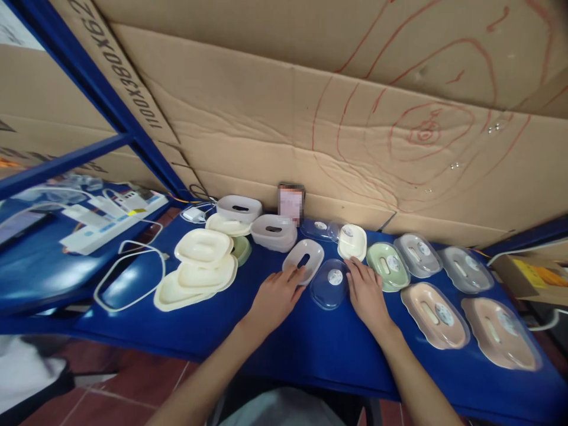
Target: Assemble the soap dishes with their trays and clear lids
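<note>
Head view: left hand [277, 296] lies flat, open, touching white lid [303, 258]; right hand [366, 293] open beside clear lid [331, 283]; sorting lids, grasping comes next.

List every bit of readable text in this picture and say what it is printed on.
"1100X390X80X6Z...", upside down and cut off at the top edge: on the cardboard sheet behind the blue post.
Round stickers on the soap-dish lids: too small to read.
White boxes at left: print blurred.

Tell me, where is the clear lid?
The clear lid lies on the blue table between the left hand and right hand.
</note>
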Tool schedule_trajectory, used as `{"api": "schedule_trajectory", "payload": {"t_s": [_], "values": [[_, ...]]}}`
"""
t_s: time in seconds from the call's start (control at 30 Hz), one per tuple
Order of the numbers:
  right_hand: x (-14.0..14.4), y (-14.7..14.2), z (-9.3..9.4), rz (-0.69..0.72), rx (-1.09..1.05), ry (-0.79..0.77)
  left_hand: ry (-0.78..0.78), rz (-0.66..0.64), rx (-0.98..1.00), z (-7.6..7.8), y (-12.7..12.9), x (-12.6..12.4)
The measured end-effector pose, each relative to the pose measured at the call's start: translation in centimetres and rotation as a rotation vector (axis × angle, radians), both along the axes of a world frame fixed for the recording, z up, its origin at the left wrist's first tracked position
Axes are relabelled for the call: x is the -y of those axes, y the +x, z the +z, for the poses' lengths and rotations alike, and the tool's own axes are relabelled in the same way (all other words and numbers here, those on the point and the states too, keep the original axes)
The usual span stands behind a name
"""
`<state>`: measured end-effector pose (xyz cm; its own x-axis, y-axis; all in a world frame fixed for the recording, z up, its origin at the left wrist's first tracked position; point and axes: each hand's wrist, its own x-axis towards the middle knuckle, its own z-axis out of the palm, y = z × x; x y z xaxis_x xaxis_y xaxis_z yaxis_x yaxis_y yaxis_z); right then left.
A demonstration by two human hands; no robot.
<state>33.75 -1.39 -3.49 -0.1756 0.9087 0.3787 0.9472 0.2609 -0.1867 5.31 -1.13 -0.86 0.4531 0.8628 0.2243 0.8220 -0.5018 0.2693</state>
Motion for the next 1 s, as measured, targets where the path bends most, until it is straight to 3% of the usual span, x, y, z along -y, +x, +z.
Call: {"api": "schedule_trajectory", "payload": {"t_s": [0.23, 0.37, 0.5, 0.7, 0.83, 0.93, 1.0], "values": [[-1.0, 0.3, 0.0, -0.020, -0.063, -0.057, 0.083, 0.031, 0.145, -1.0, -6.1, 7.4], [-1.7, 0.5, 0.2, -0.054, -0.088, -0.088, 0.131, 0.058, 0.155, -1.6, -7.5, 10.0], [-1.8, 0.4, 1.3, -0.100, -0.140, -0.114, 0.161, 0.098, 0.224, -2.0, -6.7, 10.3], [-0.4, 1.6, 5.3, -0.090, -0.312, -0.138, 0.146, 0.049, 0.285, -2.1, -5.3, 9.2], [2.9, 1.7, 7.0, -0.111, -0.490, -0.203, 0.045, 0.092, 0.404, -1.4, -5.4, 9.0], [6.4, 0.1, 6.7, -0.052, -0.587, -0.190, -0.037, 0.175, 0.513, -0.3, -6.1, 9.2], [8.8, -1.5, 6.0, 0.050, -0.512, -0.129, -0.035, 0.223, 0.555, 0.6, -6.9, 9.4]]}}
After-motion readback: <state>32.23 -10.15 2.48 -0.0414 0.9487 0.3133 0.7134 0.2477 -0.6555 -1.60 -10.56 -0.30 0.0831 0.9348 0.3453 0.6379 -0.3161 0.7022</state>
